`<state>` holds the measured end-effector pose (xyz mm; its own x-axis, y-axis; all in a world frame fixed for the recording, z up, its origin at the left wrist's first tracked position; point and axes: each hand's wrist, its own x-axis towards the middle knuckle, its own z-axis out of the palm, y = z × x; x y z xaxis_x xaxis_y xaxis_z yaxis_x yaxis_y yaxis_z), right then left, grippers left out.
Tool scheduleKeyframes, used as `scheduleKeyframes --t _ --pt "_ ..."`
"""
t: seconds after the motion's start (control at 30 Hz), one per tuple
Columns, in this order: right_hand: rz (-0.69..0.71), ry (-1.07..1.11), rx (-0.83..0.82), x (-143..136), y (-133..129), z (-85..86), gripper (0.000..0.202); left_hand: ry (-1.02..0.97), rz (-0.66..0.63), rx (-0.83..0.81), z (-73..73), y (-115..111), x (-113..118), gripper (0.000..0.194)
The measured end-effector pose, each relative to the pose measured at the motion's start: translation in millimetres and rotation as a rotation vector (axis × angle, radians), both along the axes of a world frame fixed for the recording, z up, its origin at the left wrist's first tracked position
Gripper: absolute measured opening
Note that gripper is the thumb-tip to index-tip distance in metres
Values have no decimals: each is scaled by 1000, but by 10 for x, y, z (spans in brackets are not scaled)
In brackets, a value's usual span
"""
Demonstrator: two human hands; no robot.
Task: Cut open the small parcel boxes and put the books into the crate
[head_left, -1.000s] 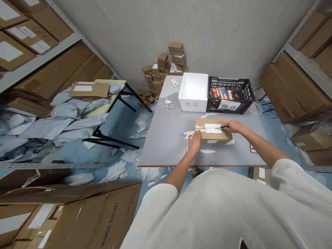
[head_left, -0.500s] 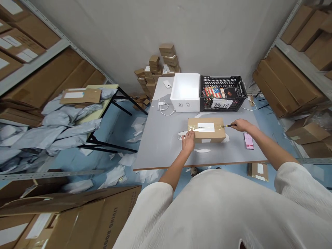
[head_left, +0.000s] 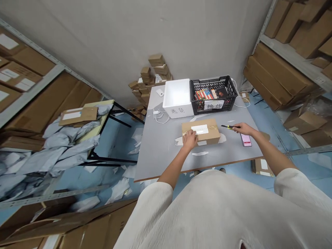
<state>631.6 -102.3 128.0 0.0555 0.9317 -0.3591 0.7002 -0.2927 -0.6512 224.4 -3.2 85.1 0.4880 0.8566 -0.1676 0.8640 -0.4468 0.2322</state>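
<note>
A taped cardboard box [head_left: 213,130] with a white label lies on the grey table [head_left: 158,152]. On the left part of its top rests my left hand [head_left: 190,139], fingers laid over the tape and the label's edge, holding nothing. To the right of the box, my right hand [head_left: 243,128] grips a yellow and black utility knife [head_left: 228,127]. The blade end points left and is apart from the box. Just below the right hand, a phone [head_left: 246,140] with a pink screen lies on the table.
Behind the box stand a white foam bin [head_left: 178,111] and a black plastic crate [head_left: 211,107] holding books or magazines. A white cable [head_left: 162,121] lies on the left. Grey mailing bags [head_left: 62,138] cover a side table. Stacked boxes [head_left: 158,71] and loaded shelves line the walls.
The knife has come away from the box's right end and now sits apart from it. My left hand has shifted slightly over the box top. The camera view has tilted.
</note>
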Motion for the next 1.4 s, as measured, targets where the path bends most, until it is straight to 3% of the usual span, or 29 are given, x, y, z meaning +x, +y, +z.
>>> scheduleKeyframes --t 0.17,0.37,0.6,0.73,0.83,0.93,1.1,1.2,1.4 --pt "-51 79 2 -60 -117 -171 53 -34 -243 -83 8 127 458 65" --pt "-54 142 -12 -62 -156 -302 52 94 -266 -110 25 264 714 80" --pt "-93 270 -47 -115 69 -478 45 101 -290 -69 -73 192 718 81" --pt "-12 233 -42 -66 266 -496 48 66 -268 -61 -138 137 711 87" --pt "150 77 -49 5 459 -452 46 55 -261 -65 -151 119 713 84" --pt "302 -211 -18 19 687 -372 36 40 -262 -60 -148 104 710 84" --pt "481 -472 39 -133 989 -272 29 28 -255 -42 -149 68 676 85" --pt "523 -480 37 -197 1048 -286 30 21 -251 -35 -157 54 652 84" --pt "432 -252 -154 -90 917 -407 30 1 -238 -40 -171 57 647 83"
